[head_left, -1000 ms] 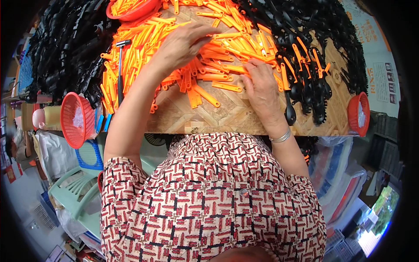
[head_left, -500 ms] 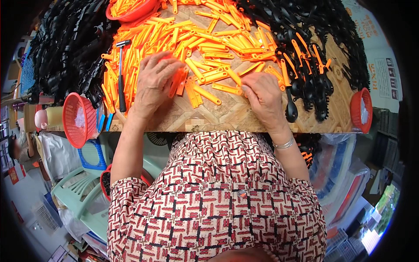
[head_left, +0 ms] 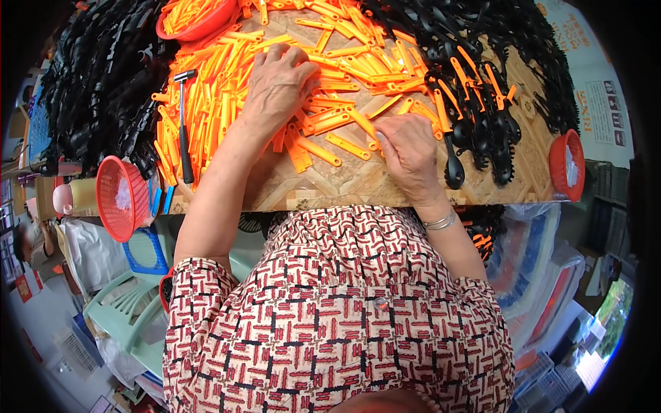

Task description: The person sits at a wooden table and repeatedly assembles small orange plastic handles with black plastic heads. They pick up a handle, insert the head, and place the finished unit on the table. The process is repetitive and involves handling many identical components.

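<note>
My left hand [head_left: 279,86] reaches into a heap of orange plastic handles [head_left: 224,89]. Its fingers are bent and apart, their tips partly hidden among the pieces, and no held piece shows. Close to the front edge, my right hand [head_left: 410,155] is closed with the thumb pressed in; one orange plastic handle [head_left: 361,122] sticks out at its fingertips. Flat orange pieces [head_left: 299,155] lie between the two hands. Just right of my right hand are black spoon-shaped parts [head_left: 454,168], several with orange handles attached.
A hammer [head_left: 184,131] lies on the heap's left side. Black parts are piled at the far left [head_left: 96,82] and far right [head_left: 475,34]. Red baskets stand at the table's left [head_left: 113,199] and right [head_left: 558,165] edges; a red bowl [head_left: 206,31] of orange pieces sits at the back.
My left hand has moved forward and right, deeper over the orange handles, its fingers more bent. The right hand stays in nearly the same place, and the whole view has shifted slightly.
</note>
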`<state>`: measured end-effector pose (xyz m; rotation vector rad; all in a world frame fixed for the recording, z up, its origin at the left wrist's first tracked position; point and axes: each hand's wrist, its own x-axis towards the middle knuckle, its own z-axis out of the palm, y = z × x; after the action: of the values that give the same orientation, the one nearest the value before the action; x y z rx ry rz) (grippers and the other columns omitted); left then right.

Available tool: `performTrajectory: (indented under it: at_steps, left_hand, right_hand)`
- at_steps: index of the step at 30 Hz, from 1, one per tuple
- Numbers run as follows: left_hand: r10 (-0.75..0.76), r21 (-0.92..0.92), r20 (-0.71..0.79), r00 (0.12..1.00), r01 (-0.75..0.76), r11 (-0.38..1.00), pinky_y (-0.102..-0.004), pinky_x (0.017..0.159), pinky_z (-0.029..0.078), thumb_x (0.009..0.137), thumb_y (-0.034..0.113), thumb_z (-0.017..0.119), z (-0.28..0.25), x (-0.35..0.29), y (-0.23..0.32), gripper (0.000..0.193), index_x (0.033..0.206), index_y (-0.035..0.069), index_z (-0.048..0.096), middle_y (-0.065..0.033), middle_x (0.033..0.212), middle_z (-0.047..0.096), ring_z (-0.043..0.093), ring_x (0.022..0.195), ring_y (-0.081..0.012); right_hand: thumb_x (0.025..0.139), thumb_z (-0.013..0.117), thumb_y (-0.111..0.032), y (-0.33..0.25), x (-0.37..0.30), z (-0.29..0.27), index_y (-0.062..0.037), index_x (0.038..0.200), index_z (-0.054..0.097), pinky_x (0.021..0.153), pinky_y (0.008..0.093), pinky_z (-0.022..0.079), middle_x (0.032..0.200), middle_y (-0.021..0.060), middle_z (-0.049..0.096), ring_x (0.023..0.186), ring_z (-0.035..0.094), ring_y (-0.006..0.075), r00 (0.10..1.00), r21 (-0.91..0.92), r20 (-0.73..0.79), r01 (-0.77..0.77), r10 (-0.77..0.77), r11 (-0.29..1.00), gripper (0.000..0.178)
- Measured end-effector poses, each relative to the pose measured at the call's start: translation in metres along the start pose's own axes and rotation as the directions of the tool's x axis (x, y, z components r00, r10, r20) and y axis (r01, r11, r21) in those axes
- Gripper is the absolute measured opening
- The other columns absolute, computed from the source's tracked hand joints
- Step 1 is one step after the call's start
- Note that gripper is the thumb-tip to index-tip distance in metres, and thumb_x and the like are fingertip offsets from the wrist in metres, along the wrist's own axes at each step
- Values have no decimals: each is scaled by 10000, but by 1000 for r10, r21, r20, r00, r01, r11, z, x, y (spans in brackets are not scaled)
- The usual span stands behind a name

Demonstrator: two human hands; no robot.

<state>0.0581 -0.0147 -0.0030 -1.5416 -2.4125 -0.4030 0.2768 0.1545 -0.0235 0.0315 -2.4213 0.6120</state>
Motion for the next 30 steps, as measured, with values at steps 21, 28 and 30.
performTrajectory:
  at_steps: [21,28,30]
  left_hand:
    - [277,51,152,949,-287,957,-461,1105,436,804,29,654,-8,16,-15,454,1215,215,704,-40,1349,579,449,1375,-326]
    - [298,66,68,952,-302,951,-440,1010,432,868,168,691,-20,16,-22,140,994,118,658,-57,1122,617,524,1216,-294]
    - [218,19,115,969,-221,975,-432,953,439,863,165,701,-25,10,-20,140,986,120,653,-48,1026,621,551,1118,-278]
  right_hand:
    - [928,669,-218,110,118,-44,-89,980,744,847,410,478,978,68,721,972,675,282,1000,-234,17,4,0,972,158]
    - [909,678,-251,151,155,-30,-132,1000,769,902,485,478,976,70,725,1025,669,296,988,-411,103,-59,111,910,175]
    - [902,692,-265,147,161,-23,-124,973,758,881,472,474,958,65,705,1012,651,283,994,-487,83,-21,70,873,171]
